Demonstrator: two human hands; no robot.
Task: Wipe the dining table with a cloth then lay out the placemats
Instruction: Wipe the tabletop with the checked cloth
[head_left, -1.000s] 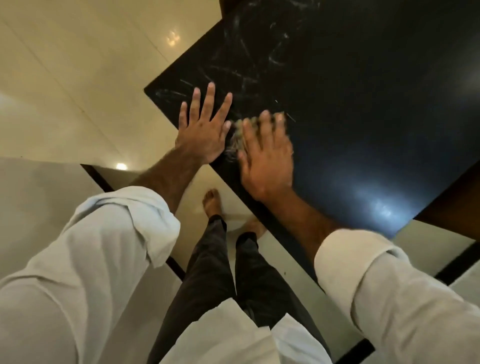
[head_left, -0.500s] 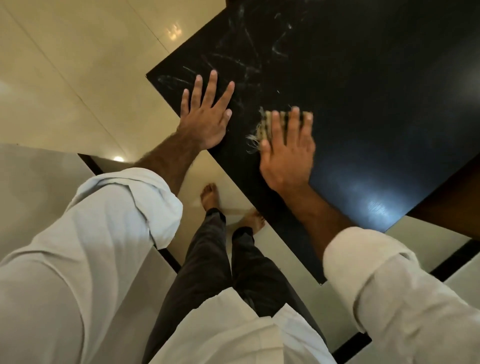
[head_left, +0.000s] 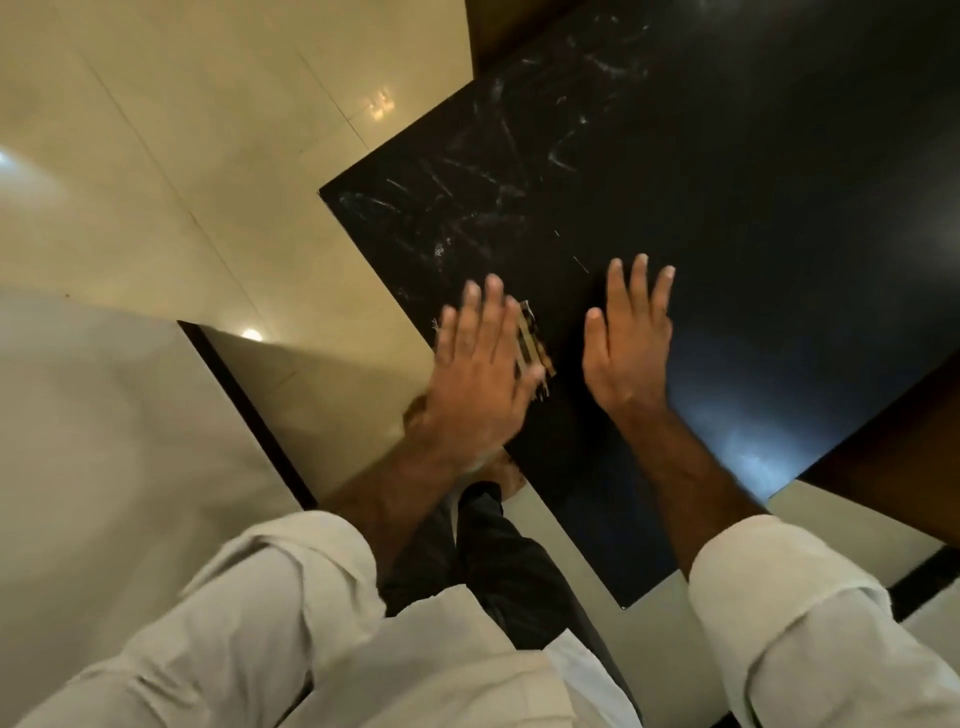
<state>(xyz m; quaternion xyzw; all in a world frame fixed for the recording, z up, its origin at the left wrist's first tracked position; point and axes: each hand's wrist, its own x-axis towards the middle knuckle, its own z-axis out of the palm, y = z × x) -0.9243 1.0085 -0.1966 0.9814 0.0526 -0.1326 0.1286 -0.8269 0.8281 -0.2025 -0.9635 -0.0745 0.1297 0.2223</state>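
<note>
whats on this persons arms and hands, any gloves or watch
Loose off-white shirt sleeves, the left sleeve and right sleeve both rolled into thick cuffs on the forearm. Left hand and right hand are bare: no gloves, rings or watch show.

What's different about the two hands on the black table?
The left hand presses on a striped cloth; the right hand lies on the bare table. The left hand sits at the table's edge, the right hand farther in. The left hand looks blurred, the right hand sharp. Both are open with straight fingers.
</note>
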